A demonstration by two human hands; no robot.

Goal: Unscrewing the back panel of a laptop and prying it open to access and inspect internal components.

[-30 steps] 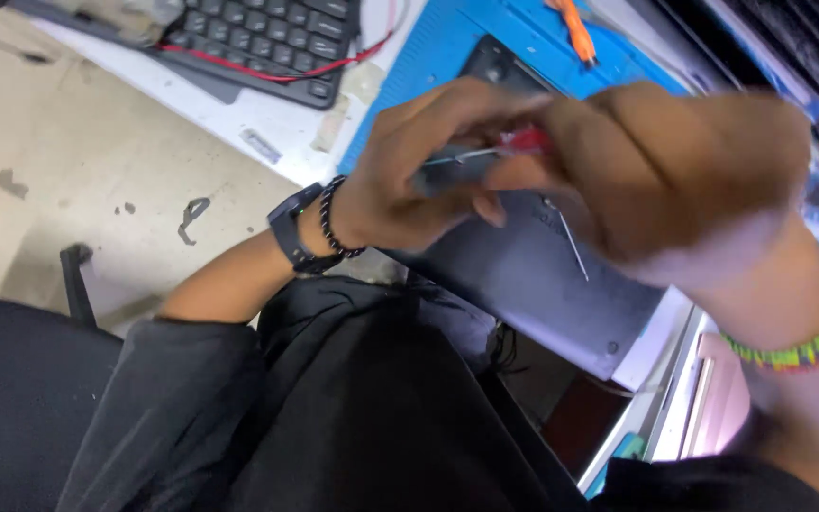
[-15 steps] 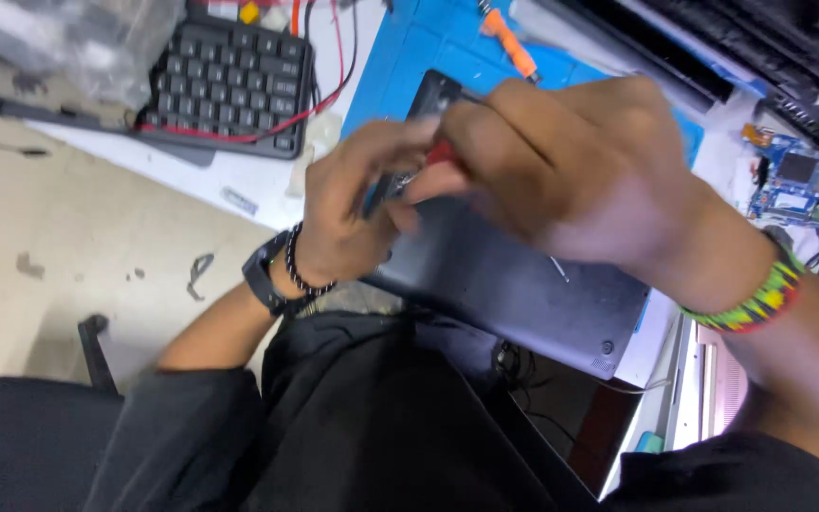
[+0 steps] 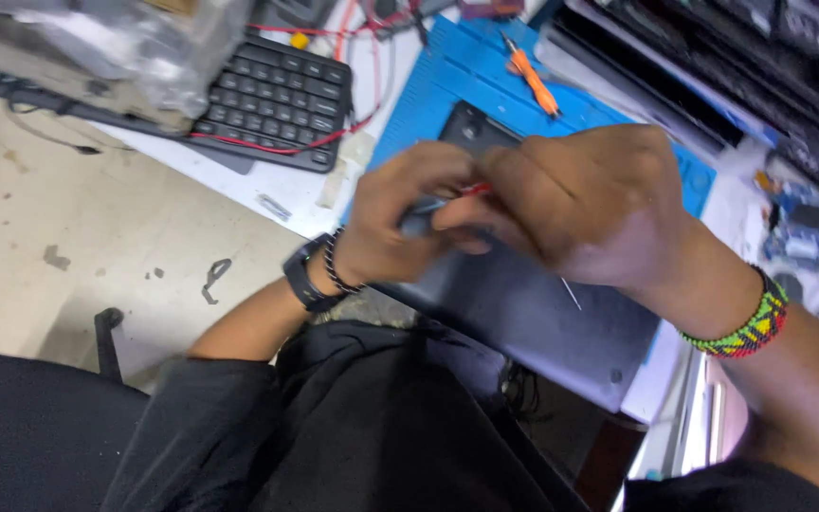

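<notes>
Head view: left hand [image 3: 400, 223] pinched shut on a small screwdriver [image 3: 433, 204], grey shaft, red bit of handle showing. Right hand [image 3: 585, 204] wraps its other end, fingers closed over it. Both hover above the dark laptop base [image 3: 523, 313] lying on the blue mat [image 3: 447, 81] near the desk's front edge. Best keep the tool steady, grip near the tip, wrists low; blurred, so the tip itself is unclear.

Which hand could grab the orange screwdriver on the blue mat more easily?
Probably the right hand: it sits closer to the orange screwdriver on the blue mat. The left hand is farther away, and both hands are busy gripping a small red-handled tool.
</notes>
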